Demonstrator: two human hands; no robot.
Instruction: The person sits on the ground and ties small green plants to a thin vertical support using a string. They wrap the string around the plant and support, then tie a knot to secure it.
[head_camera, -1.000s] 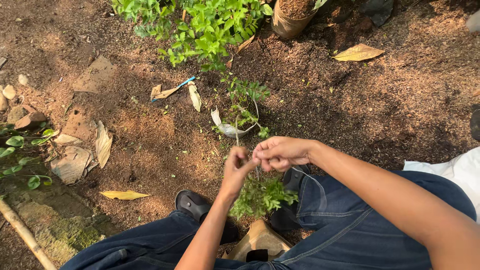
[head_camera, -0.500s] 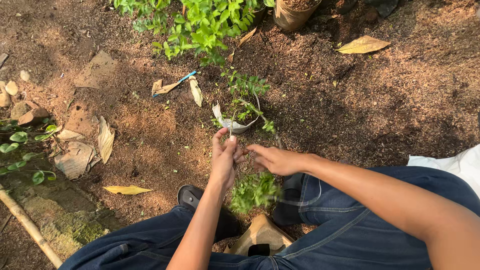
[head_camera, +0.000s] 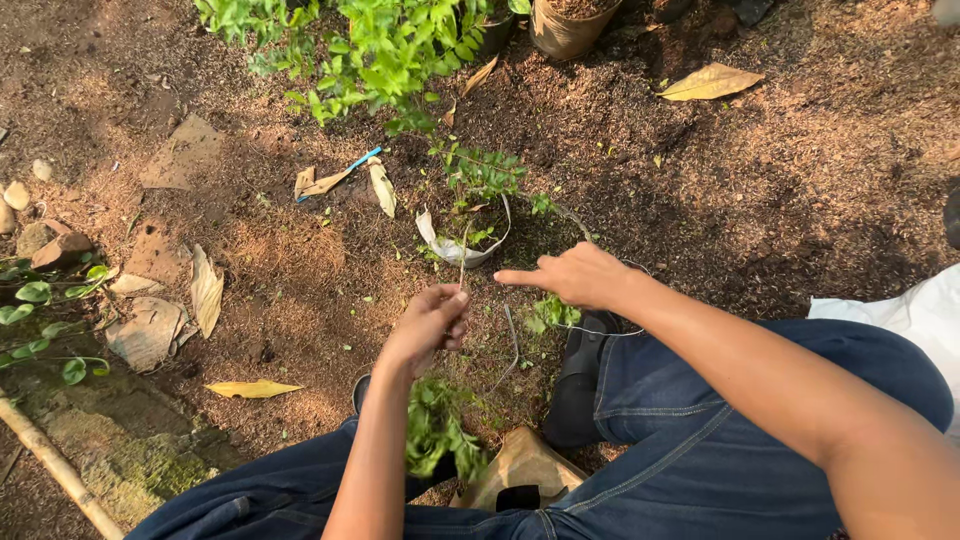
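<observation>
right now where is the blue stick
In the head view the blue stick lies on the soil upper left, beside dry leaves, below the green bush.

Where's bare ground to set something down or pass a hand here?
Bare soil lies open right of the small potted seedling in a white bag, below the big yellow dry leaf. A smaller patch sits between the pale curled leaf and the left hand. Crowded: around the seedling, both hands, right hand, and the green bush above.
</observation>
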